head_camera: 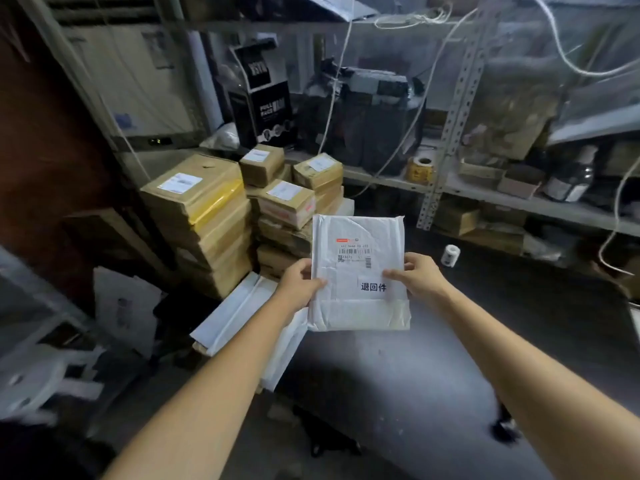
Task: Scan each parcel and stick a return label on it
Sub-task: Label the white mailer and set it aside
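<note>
We are holding a white parcel [360,271] over the dark worktop [415,375], left hand [299,284] and right hand [420,275] pinching its side edges with curled fingers [317,282], its return label [373,287] already on, while stacked boxes [221,209] behind are seemingly waiting.

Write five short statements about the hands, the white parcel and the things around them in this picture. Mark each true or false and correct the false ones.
1. The left hand and the right hand both hold the white parcel. True.
2. The return label is stuck at the parcel's top edge. False: it sits low on the right, below the barcode label.
3. Brown boxes are stacked behind the parcel, to its left. True.
4. The parcel lies flat on the table. False: the hands hold it up above the table.
5. A small white roll stands on the table to the right of the parcel. True.
</note>
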Action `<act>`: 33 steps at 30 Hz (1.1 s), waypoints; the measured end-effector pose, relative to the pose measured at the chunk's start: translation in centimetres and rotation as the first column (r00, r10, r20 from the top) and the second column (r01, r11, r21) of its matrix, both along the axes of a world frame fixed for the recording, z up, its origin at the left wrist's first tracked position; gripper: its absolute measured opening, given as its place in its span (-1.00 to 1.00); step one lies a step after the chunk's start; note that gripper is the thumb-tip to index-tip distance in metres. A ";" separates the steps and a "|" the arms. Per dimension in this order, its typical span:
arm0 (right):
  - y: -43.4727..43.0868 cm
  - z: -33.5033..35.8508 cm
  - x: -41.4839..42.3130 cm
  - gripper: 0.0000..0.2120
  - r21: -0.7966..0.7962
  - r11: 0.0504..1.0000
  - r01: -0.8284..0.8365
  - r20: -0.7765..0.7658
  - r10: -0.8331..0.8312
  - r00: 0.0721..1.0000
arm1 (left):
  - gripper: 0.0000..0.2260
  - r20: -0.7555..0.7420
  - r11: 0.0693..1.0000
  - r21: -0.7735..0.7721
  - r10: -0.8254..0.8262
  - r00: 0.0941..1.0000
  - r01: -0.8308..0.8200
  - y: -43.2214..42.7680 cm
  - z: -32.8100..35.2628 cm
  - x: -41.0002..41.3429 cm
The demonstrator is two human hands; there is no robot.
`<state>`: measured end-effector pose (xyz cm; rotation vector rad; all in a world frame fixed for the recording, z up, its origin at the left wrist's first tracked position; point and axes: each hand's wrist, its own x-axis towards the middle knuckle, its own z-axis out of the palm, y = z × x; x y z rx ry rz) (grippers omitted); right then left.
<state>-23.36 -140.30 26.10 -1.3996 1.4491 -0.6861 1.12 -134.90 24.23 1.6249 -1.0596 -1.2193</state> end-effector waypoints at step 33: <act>47.6 -5.0 59.7 -0.73 -0.051 0.535 -0.843 -0.091 0.838 0.538 | -0.63 0.063 0.494 0.061 0.865 0.497 -0.867 65.3 -2.9 41.8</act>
